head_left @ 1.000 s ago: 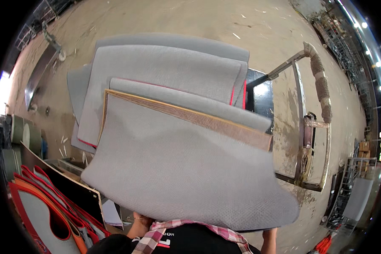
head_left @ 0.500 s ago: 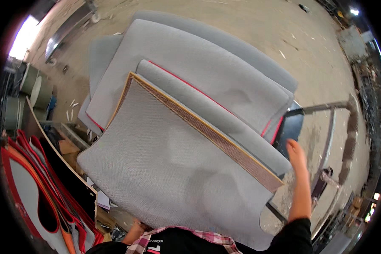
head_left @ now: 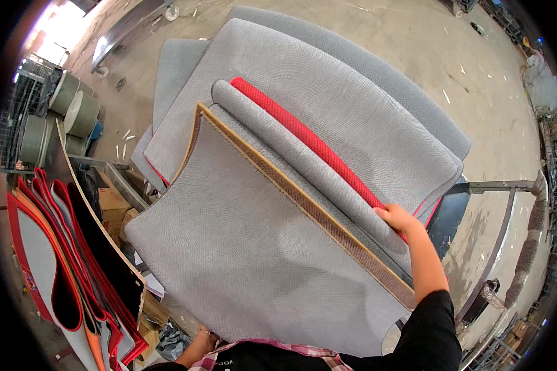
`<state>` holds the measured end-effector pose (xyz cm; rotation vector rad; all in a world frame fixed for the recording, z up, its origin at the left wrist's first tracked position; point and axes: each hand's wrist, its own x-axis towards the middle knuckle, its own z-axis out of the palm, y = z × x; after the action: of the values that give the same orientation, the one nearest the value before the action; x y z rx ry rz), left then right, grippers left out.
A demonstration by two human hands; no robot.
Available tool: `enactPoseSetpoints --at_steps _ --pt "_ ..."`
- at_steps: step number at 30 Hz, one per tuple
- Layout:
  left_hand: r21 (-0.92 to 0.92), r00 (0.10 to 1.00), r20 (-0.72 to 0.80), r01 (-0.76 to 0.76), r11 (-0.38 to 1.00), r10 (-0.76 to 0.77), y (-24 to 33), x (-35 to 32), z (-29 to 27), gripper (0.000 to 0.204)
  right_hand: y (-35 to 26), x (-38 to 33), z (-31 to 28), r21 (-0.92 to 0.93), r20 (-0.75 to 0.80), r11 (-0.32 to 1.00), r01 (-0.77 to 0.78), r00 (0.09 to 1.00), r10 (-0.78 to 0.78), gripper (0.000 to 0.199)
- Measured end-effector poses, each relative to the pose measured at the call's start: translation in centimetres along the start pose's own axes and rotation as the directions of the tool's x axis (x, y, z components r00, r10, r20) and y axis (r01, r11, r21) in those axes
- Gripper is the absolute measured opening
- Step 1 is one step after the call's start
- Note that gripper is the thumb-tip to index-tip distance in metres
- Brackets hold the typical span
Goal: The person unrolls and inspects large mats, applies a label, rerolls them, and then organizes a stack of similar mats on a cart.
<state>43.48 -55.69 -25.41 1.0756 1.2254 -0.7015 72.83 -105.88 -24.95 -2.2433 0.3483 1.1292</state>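
Observation:
My right hand [head_left: 395, 219] pinches the right end of a mat's turned-over edge, where a red face [head_left: 315, 139] shows along a grey roll [head_left: 291, 142]. In front of it lies a grey mat [head_left: 254, 241] with a tan-trimmed brown edge [head_left: 303, 204], bent up towards me. My left hand [head_left: 203, 342] is low at the near edge of this grey mat, its fingers hidden. Beneath and beyond, larger grey mats [head_left: 328, 74] with thin red edging are stacked.
Folded red, orange and grey mats [head_left: 74, 266] stand at the left beside a thin dark board [head_left: 99, 222]. Large pale spools [head_left: 80, 114] sit behind them. A metal frame [head_left: 507, 229] with a wrapped bar is on the right. Cardboard boxes [head_left: 112, 201] lie below the board.
My right hand has moved left onto the mat roll and taken hold of its edge. The edge is now turned back, showing a wider red strip. My left hand stays low.

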Motion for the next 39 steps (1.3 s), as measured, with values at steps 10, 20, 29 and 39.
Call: enactPoseSetpoints --at_steps 10,20,29,39 --pt "0.063 0.992 0.082 -0.104 0.993 0.099 0.7 -0.4 0.6 0.038 0.5 0.5 3.9 -0.188 -0.380 0.975 -0.117 0.924 0.037 0.034" --pt "-0.078 0.919 0.181 -0.342 0.937 0.350 0.7 -1.3 3.2 0.036 -2.1 -21.6 5.4 -0.184 -0.706 0.983 0.022 0.692 -0.148 0.020" --pt "-0.599 0.659 0.561 -0.096 0.795 0.501 6.9 -4.3 12.0 0.027 -6.7 -41.3 -0.2 -0.269 -0.928 0.951 -0.151 0.303 -0.215 0.023" --pt "-0.679 0.136 0.600 -0.434 0.592 0.788 9.4 -18.2 0.5 0.032 -17.5 -57.7 4.0 -0.576 -0.790 0.817 0.037 -0.282 -0.544 0.017"
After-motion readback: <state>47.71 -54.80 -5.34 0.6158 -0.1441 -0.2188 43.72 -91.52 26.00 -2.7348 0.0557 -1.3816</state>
